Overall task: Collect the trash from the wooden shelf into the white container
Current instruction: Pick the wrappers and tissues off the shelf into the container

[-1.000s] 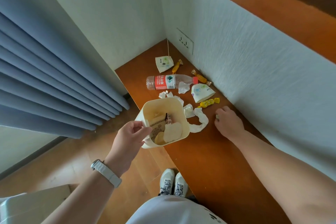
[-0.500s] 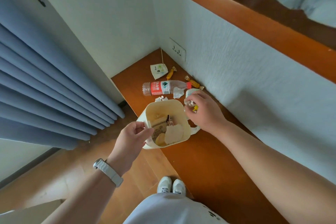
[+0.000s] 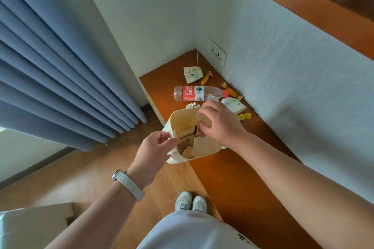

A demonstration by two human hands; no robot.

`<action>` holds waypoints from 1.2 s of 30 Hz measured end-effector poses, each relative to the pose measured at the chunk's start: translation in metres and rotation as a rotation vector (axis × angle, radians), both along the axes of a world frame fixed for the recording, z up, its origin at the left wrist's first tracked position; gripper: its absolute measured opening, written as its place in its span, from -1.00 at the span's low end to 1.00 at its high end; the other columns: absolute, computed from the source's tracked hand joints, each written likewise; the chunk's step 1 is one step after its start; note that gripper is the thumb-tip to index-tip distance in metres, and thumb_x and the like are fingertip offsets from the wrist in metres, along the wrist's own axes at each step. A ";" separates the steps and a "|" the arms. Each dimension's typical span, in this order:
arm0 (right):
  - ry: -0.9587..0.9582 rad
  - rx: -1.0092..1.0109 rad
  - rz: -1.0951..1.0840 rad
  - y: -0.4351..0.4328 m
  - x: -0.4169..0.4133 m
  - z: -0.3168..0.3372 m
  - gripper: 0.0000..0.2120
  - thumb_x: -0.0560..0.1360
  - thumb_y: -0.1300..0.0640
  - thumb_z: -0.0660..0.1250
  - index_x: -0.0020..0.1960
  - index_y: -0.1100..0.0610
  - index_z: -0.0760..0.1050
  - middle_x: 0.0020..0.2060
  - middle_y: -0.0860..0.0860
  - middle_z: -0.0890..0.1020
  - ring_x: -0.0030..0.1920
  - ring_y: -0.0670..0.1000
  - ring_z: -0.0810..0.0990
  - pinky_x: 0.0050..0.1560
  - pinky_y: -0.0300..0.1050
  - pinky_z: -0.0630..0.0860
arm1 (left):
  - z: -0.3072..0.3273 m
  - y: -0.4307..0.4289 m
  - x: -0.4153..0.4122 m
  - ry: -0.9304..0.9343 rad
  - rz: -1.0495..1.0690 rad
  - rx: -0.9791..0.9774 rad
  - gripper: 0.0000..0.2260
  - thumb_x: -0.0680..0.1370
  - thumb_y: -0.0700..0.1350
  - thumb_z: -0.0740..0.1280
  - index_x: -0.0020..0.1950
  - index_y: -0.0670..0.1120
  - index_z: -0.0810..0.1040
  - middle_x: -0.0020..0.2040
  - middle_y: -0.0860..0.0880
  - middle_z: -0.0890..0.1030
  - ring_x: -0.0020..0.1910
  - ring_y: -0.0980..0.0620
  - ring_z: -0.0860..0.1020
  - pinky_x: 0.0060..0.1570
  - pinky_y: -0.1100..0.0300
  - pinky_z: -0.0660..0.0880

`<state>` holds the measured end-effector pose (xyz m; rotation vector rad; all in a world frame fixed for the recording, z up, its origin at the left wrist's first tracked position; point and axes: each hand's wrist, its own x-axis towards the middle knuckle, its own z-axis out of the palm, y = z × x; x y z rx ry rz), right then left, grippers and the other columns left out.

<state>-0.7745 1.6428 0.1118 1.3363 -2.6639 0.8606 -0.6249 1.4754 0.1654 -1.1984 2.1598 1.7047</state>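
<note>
Head cam, one wide-angle view, pitched steeply down.
I look from head height along the wooden shelf (image 3: pixel 222 178) toward the wall corner (image 3: pixel 195 42); white container (image 3: pixel 198 156) near, mid-frame; shoes (image 3: pixel 191 203) near the bottom edge.

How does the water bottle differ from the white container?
The water bottle lies on its side on the wooden shelf; the white container is held mouth-up by the left hand. The bottle is clear with a red label and cap; the container is opaque, open-topped. The bottle looks empty; the container holds trash.
</note>
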 end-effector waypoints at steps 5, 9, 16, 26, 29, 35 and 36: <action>-0.053 -0.047 -0.065 0.009 -0.003 -0.004 -0.70 0.51 0.02 0.36 0.14 0.19 0.54 0.08 0.04 0.55 0.08 0.01 0.53 -0.04 -0.15 0.56 | -0.007 -0.005 -0.001 -0.006 0.017 0.028 -0.84 0.56 -0.06 0.46 0.09 -0.07 0.61 0.06 -0.09 0.70 0.08 -0.09 0.67 0.09 -0.06 0.68; -0.189 -0.043 -0.229 0.031 -0.004 -0.025 -0.75 0.55 0.02 0.32 0.14 0.16 0.54 0.07 0.01 0.55 0.04 -0.05 0.51 -0.11 -0.17 0.55 | -0.011 -0.012 -0.004 -0.003 0.049 0.028 -0.82 0.55 -0.05 0.46 0.10 -0.08 0.63 0.04 -0.10 0.72 0.09 -0.08 0.68 0.11 -0.09 0.67; -0.447 0.362 -0.387 0.063 0.007 -0.093 -0.58 0.53 -0.08 0.30 0.34 0.03 0.42 0.27 -0.02 0.46 0.21 0.00 0.46 0.08 -0.01 0.56 | -0.013 -0.018 -0.006 -0.012 0.064 0.024 -0.81 0.55 -0.06 0.46 0.12 -0.08 0.63 0.04 -0.10 0.72 0.09 -0.08 0.68 0.14 -0.08 0.65; -0.371 0.487 -0.360 0.064 0.018 -0.114 -0.76 0.56 0.12 0.29 0.22 0.07 0.45 0.14 0.02 0.46 0.07 0.00 0.44 -0.02 -0.09 0.54 | -0.012 -0.018 -0.011 -0.008 0.055 0.016 -0.81 0.56 -0.07 0.46 0.13 -0.08 0.62 0.03 -0.08 0.73 0.08 -0.04 0.68 0.13 -0.04 0.65; -0.395 0.488 -0.342 0.068 0.017 -0.110 -0.84 0.57 0.17 0.24 0.15 0.09 0.47 0.04 0.00 0.51 0.01 -0.01 0.46 -0.06 -0.08 0.54 | -0.011 -0.017 -0.014 -0.001 0.041 0.009 -0.79 0.56 -0.07 0.46 0.16 -0.09 0.62 0.03 -0.07 0.72 0.08 -0.03 0.67 0.06 0.03 0.65; -0.421 0.378 -0.413 0.073 0.019 -0.085 -0.93 0.55 0.20 0.27 -0.02 0.12 0.52 -0.10 -0.02 0.55 -0.16 -0.06 0.51 -0.16 -0.12 0.57 | -0.006 -0.019 -0.017 0.027 -0.011 -0.012 -0.81 0.56 -0.06 0.45 0.15 -0.07 0.62 0.01 -0.06 0.73 0.05 -0.05 0.67 0.03 0.05 0.65; -0.411 0.339 -0.429 0.073 0.019 -0.077 -0.93 0.54 0.20 0.28 -0.01 0.12 0.53 -0.10 -0.04 0.53 -0.15 -0.07 0.51 -0.16 -0.14 0.56 | -0.005 -0.020 -0.017 0.031 -0.018 -0.013 -0.81 0.56 -0.06 0.45 0.15 -0.07 0.62 0.01 -0.06 0.73 0.05 -0.05 0.67 0.03 0.04 0.65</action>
